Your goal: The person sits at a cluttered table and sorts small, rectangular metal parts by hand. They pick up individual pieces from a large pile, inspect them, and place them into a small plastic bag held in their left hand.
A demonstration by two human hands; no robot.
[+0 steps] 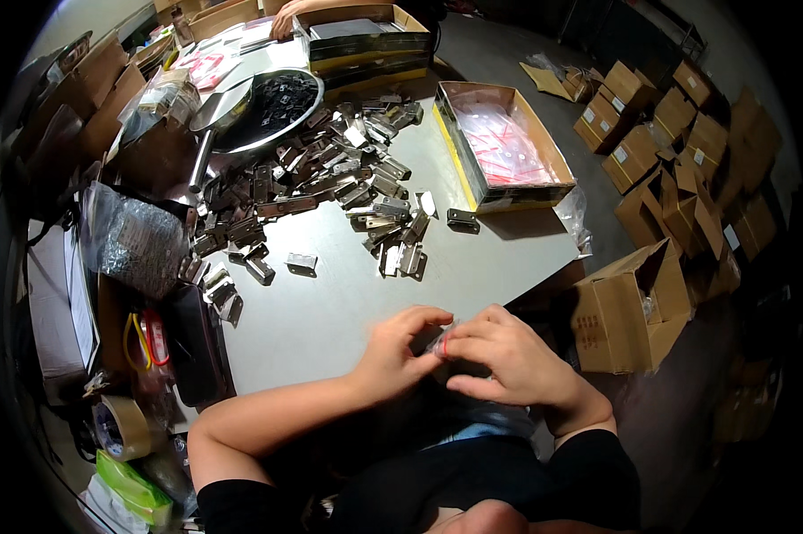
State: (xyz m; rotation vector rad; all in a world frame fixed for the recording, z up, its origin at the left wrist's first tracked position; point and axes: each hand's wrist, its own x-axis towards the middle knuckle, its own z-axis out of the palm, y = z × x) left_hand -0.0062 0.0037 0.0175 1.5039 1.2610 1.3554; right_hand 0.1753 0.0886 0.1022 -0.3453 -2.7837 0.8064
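Two hands (517, 358), half-curled, fingertips tight around a small clear bag (436, 342) with a red strip.

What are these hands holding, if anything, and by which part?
A clear plastic bag, apparently near its red strip, in the right hand; whether the left hand also grips is unclear.

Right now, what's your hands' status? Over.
Right fingers holding small clear bag; left fingers at it. Metal brackets beyond, on table. Nothing visibly blocking.

a brightly lit pale table (317, 307) stands on a grey floor (486, 55) that darkens toward the right
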